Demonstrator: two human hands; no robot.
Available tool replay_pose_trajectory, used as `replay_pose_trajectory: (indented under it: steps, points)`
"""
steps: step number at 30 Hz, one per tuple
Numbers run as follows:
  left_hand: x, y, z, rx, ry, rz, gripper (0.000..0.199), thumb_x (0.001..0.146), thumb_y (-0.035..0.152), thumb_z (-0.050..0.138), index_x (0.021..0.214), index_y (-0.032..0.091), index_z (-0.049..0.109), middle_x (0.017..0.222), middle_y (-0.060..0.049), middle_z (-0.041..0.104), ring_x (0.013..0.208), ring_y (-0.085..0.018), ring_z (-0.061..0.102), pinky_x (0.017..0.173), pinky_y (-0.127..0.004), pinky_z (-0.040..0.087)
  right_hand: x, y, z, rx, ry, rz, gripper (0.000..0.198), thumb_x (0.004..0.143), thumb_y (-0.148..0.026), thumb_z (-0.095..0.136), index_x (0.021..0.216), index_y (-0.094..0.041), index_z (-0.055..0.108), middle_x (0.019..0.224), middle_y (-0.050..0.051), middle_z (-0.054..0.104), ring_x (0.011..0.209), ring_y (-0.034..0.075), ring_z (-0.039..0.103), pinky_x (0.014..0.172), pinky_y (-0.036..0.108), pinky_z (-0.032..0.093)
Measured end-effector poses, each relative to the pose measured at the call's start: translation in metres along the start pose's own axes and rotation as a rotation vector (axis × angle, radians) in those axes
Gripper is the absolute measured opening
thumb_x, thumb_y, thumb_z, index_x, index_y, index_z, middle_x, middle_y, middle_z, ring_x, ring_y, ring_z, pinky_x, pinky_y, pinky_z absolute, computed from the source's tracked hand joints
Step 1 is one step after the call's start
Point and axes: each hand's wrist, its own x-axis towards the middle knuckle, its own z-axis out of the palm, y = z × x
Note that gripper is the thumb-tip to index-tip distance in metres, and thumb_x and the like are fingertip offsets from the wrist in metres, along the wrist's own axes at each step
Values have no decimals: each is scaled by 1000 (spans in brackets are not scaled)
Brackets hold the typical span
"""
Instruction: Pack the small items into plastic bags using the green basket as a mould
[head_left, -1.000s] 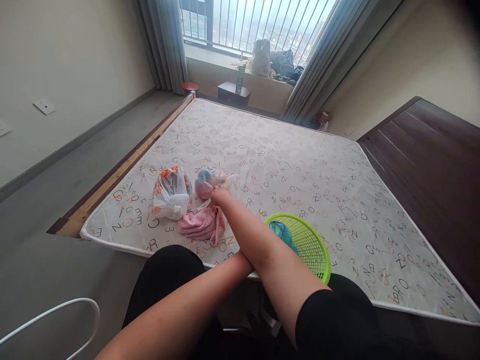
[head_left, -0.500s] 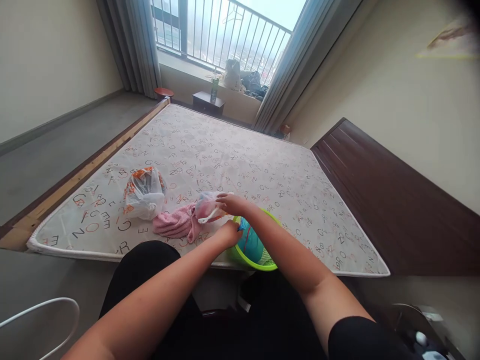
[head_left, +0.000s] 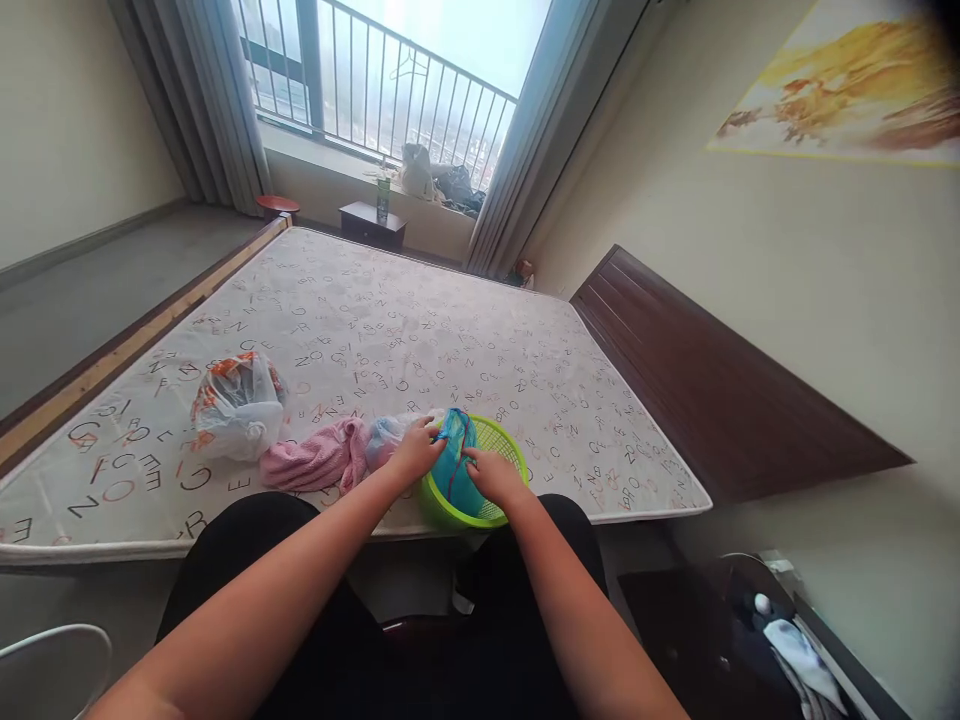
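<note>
A turquoise plastic bag [head_left: 459,480] with a red strip down its side stands in a lime-green mesh basket [head_left: 512,450] at the mattress's near edge. My left hand [head_left: 418,450] pinches the bag's upper left edge. On its right side, my right hand [head_left: 493,474] has its fingers closed at the bag near the red strip. Left of the basket lies a clear plastic bag with pink and blue contents [head_left: 381,440], partly behind my left hand. Beside that is a crumpled pink towel [head_left: 315,458]. Farther left sits a white-and-orange plastic bag [head_left: 244,405], knotted at the front.
The letter-printed mattress [head_left: 420,330] stretches toward the window, with a dark wooden headboard [head_left: 720,370] on the right. A small nightstand [head_left: 371,225] holding a green bottle [head_left: 383,200] stands beyond it. A low dark table [head_left: 720,640] is at the lower right.
My right hand has come from over the clear bag to the turquoise bag, whose top now stands up above the basket rim. The view has swung right.
</note>
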Motion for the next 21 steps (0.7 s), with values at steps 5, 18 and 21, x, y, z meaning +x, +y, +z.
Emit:
replay_pose_trajectory:
  steps: [5, 18, 21]
  points:
    - [1, 12, -10, -106, -14, 120, 24, 90, 33, 60, 83, 19, 77, 118, -12, 68, 118, -27, 59, 110, -41, 41, 3, 8, -3, 20, 112, 26, 35, 100, -39, 46, 121, -26, 70, 120, 14, 70, 110, 30, 66, 90, 38, 49]
    - [-9, 29, -24, -468, -199, 54, 43, 87, 56, 57, 87, 17, 75, 65, -1, 63, 61, -16, 55, 58, -26, 44, 17, 48, -3, 637, 502, 383, 39, 84, -30, 49, 119, -18, 61, 105, 9, 73, 86, 21, 68, 73, 28, 52]
    - [-6, 28, -28, -537, -120, 40, 41, 84, 56, 62, 89, 19, 77, 78, -3, 71, 72, -18, 60, 65, -26, 47, 10, 66, -16, 762, 537, 409, 46, 85, -32, 47, 127, -16, 59, 101, 9, 74, 72, 19, 67, 63, 26, 52]
